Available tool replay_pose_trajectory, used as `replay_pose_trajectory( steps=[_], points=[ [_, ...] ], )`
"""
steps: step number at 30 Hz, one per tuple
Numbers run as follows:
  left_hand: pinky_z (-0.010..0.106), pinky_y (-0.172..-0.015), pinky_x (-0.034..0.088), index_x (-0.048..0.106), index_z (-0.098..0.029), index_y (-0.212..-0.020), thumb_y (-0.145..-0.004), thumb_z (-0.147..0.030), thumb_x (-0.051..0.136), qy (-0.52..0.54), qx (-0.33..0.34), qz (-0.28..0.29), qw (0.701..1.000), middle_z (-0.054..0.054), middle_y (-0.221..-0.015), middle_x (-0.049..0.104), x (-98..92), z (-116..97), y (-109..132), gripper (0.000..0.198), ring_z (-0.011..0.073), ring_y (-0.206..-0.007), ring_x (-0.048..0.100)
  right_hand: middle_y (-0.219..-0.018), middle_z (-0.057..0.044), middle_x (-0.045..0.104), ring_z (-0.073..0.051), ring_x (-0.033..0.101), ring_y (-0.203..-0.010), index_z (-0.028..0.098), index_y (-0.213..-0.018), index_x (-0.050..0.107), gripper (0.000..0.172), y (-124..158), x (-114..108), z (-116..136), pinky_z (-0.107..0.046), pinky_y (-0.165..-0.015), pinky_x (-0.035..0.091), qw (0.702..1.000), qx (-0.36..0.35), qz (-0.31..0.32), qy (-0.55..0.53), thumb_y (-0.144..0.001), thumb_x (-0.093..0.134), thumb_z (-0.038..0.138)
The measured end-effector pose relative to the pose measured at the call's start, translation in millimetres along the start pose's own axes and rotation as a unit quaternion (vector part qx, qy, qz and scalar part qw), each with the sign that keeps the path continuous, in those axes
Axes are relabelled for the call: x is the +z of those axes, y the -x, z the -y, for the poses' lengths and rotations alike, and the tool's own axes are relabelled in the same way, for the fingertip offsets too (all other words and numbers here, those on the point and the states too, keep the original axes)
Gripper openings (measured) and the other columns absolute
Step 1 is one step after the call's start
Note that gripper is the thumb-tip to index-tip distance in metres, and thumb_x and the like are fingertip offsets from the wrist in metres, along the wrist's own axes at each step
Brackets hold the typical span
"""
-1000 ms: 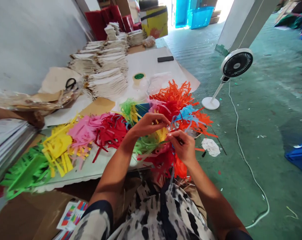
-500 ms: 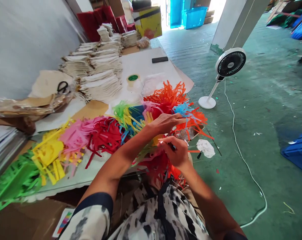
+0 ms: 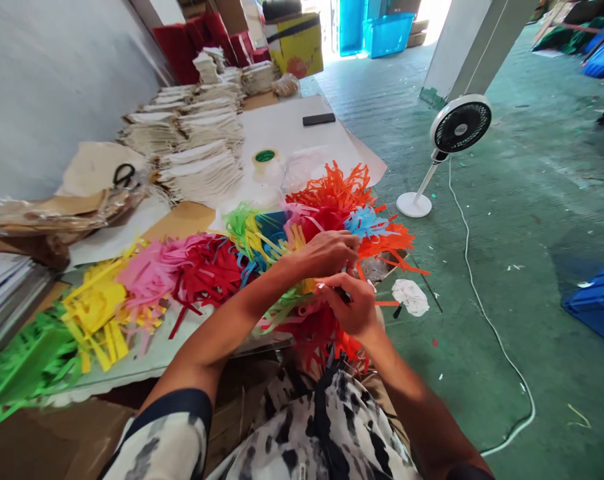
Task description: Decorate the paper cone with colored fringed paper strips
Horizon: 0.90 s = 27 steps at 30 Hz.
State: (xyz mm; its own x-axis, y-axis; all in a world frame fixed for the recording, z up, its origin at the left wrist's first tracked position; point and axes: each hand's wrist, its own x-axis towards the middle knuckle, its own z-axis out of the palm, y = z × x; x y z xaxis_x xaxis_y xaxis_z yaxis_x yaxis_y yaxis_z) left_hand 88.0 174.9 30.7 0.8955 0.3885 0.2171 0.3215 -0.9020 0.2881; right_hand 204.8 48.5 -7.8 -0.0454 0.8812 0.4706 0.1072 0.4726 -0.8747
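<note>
My left hand (image 3: 333, 251) reaches across in front of me, its fingers curled down; whatever they grip is hidden. Just below it, my right hand (image 3: 353, 303) is closed in a pinch, a tiny white bit showing at the fingertips. Orange paper fringe (image 3: 332, 189) and a light blue fringe tuft (image 3: 368, 223) lie beyond my left hand. Red fringe (image 3: 309, 333) hangs under my right hand. To the left, a row of cut paper fringes runs along the table: red (image 3: 209, 270), pink (image 3: 152, 267), yellow (image 3: 95, 303) and green (image 3: 32, 363).
On the table (image 3: 287, 123) are stacked white paper bundles (image 3: 202, 167), a tape roll (image 3: 265, 160), a dark phone-like slab (image 3: 319, 119) and black-handled scissors (image 3: 125, 175). A white fan (image 3: 461, 127) stands on the green floor, its cable (image 3: 475, 287) trailing. A blue crate (image 3: 597, 303) sits right.
My left hand has drawn back slightly from the orange fringe and its outstretched fingers have curled down. My right hand has stayed nearly in place.
</note>
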Motion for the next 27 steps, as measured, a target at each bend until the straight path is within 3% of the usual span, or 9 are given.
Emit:
replay_pose_trajectory(
  steps=[4, 9, 12, 15, 18, 20, 23, 25, 27],
  points=[
    [0.031, -0.069, 0.037, 0.076, -0.022, -0.083, -0.093, -0.015, 0.072, -0.089, 0.037, 0.034, 0.995, 0.006, -0.09, 0.07, 9.7, 6.8, -1.1, 0.012, 0.0201, -0.09, 0.057, -0.082, -0.001, 0.08, -0.017, 0.072, -0.069, 0.026, -0.091, 0.077, 0.016, 0.1, 1.2, 1.0, -0.03, -0.067, 0.055, 1.0, 0.001, 0.005, -0.003, -0.099, 0.066, 0.035],
    [0.034, -0.074, 0.038, 0.074, -0.022, -0.087, -0.095, -0.019, 0.072, -0.122, 0.06, 0.033, 0.99, 0.007, -0.097, 0.071, 11.0, 8.3, -0.7, 0.009, 0.0219, -0.096, 0.057, -0.083, -0.002, 0.08, -0.018, 0.072, -0.069, 0.026, -0.091, 0.077, 0.017, -0.5, 2.8, 0.8, -0.031, -0.068, 0.056, 1.0, 0.004, 0.006, -0.002, -0.099, 0.066, 0.036],
    [0.034, -0.079, 0.041, 0.075, -0.024, -0.091, -0.096, -0.019, 0.069, -0.061, 0.059, 0.012, 0.996, 0.007, -0.103, 0.073, 3.1, 4.9, 0.4, 0.009, 0.0217, -0.097, 0.059, -0.083, -0.002, 0.079, -0.018, 0.072, -0.069, 0.026, -0.09, 0.077, 0.017, -0.6, 4.1, 1.2, -0.031, -0.068, 0.056, 1.0, 0.003, 0.006, 0.001, -0.099, 0.066, 0.036],
    [0.036, -0.089, 0.045, 0.076, -0.025, -0.09, -0.097, -0.022, 0.069, 0.091, 0.025, -0.069, 0.993, 0.007, -0.101, 0.073, -13.5, 2.6, 2.6, 0.01, 0.0205, -0.096, 0.061, -0.081, -0.002, 0.079, -0.018, 0.072, -0.069, 0.025, -0.089, 0.076, 0.017, -0.4, 6.3, 2.1, -0.03, -0.067, 0.055, 1.0, -0.002, 0.008, 0.003, -0.098, 0.067, 0.035],
    [0.035, -0.087, 0.05, 0.076, -0.022, -0.09, -0.09, -0.035, 0.077, 0.3, -0.04, -0.16, 0.94, 0.009, -0.102, 0.073, -31.6, 5.2, 8.5, 0.012, 0.0207, -0.096, 0.065, -0.082, -0.001, 0.079, -0.017, 0.073, -0.071, 0.026, -0.09, 0.077, 0.015, -0.2, 9.1, 3.0, -0.029, -0.068, 0.055, 1.0, -0.007, 0.011, 0.003, -0.098, 0.067, 0.034],
    [0.03, -0.072, 0.05, 0.072, -0.02, -0.086, -0.084, -0.039, 0.082, 0.427, -0.099, -0.222, 0.871, 0.008, -0.098, 0.074, -38.6, 10.3, 14.7, 0.022, 0.0167, -0.082, 0.065, -0.083, -0.002, 0.079, -0.018, 0.073, -0.072, 0.026, -0.091, 0.077, 0.015, -0.4, 11.0, 3.5, -0.028, -0.068, 0.055, 1.0, -0.007, 0.012, 0.003, -0.099, 0.067, 0.034],
    [0.021, -0.05, 0.035, 0.059, -0.02, -0.083, -0.082, -0.039, 0.082, 0.538, -0.17, -0.292, 0.772, 0.002, -0.085, 0.075, -39.3, 20.4, 24.8, 0.03, 0.0063, -0.052, 0.048, -0.082, -0.002, 0.078, -0.017, 0.071, -0.069, 0.025, -0.091, 0.077, 0.016, -1.6, 12.9, 3.8, -0.028, -0.065, 0.053, 1.0, -0.003, 0.014, 0.004, -0.099, 0.067, 0.034],
    [0.02, -0.042, 0.024, 0.053, -0.022, -0.086, -0.08, -0.041, 0.081, 0.569, -0.199, -0.301, 0.739, -0.001, -0.079, 0.074, -37.5, 26.1, 30.5, 0.034, 0.0034, -0.041, 0.037, -0.081, -0.002, 0.078, -0.015, 0.068, -0.066, 0.024, -0.091, 0.077, 0.017, -2.9, 13.4, 3.5, -0.027, -0.063, 0.052, 1.0, 0.001, 0.013, 0.005, -0.099, 0.067, 0.035],
    [0.02, -0.039, 0.02, 0.052, -0.023, -0.09, -0.078, -0.044, 0.081, 0.574, -0.219, -0.315, 0.723, -0.003, -0.073, 0.072, -38.7, 29.3, 35.4, 0.038, 0.0032, -0.039, 0.035, -0.08, -0.001, 0.077, -0.014, 0.065, -0.063, 0.023, -0.091, 0.077, 0.019, -4.8, 13.0, 2.6, -0.026, -0.06, 0.049, 1.0, 0.006, 0.008, 0.007, -0.1, 0.066, 0.036]
  ],
)
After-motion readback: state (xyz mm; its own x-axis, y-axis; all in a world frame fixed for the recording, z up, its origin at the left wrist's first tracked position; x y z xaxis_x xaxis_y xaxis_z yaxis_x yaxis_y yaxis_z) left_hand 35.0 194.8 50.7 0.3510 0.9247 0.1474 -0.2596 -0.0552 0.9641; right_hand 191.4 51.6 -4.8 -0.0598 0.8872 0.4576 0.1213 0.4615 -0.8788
